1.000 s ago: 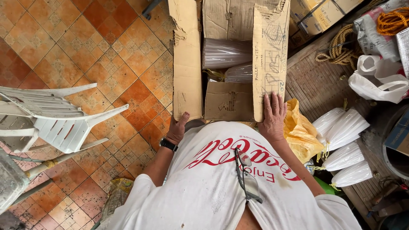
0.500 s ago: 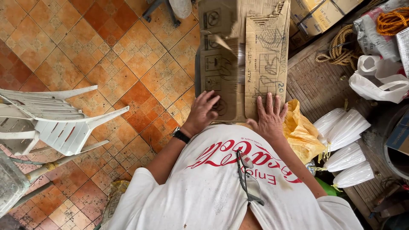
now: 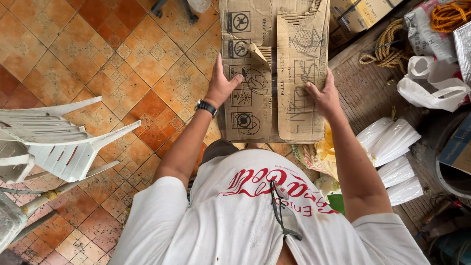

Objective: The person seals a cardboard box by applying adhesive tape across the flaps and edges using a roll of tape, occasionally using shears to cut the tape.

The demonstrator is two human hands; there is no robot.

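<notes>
Both hands, left hand (image 3: 222, 87) and right hand (image 3: 321, 94), press flat on the cardboard box (image 3: 274, 73) flaps over tiled floor (image 3: 98, 59).

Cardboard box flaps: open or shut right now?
Shut. Both top flaps of the cardboard box lie flat, meeting mid-box; left hand and right hand press them down.

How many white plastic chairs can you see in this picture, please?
1 white plastic chair, tipped over on the tiled floor at the left, apart from the cardboard box; others may lie beyond the frame.
</notes>
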